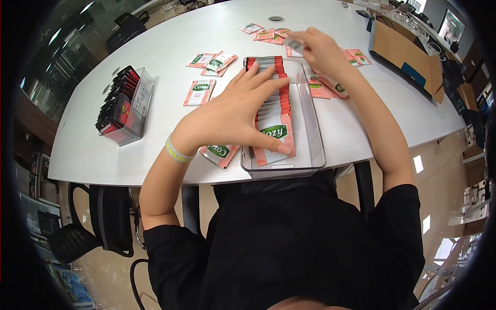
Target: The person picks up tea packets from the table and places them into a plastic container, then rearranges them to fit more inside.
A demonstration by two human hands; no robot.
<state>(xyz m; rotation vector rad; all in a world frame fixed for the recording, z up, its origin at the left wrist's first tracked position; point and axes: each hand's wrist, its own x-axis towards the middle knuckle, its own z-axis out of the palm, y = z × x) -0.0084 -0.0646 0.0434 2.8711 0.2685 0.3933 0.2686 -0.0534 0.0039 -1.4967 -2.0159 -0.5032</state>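
Observation:
A clear plastic bin [312, 124] stands near the table's front edge, with a long row of pink and white sachets [274, 135] along its left side. My left hand [232, 111] is spread over that row, thumb and fingers apart, holding nothing. Beyond the bin's far right corner, my right hand [320, 49] pinches a sachet [295, 45], slightly blurred. More sachets lie left of the bin, among them a single one [199, 93] and a small pile [219, 61]. Others are scattered at the far side [264, 34] and to the right [320, 89].
On the left of the white table [170, 41] stands a second clear bin [137, 111] packed with black and red packets [121, 98]. An open cardboard box [405, 51] lies at the right, with white cables [413, 23] behind it. Chairs [111, 217] stand at the front left.

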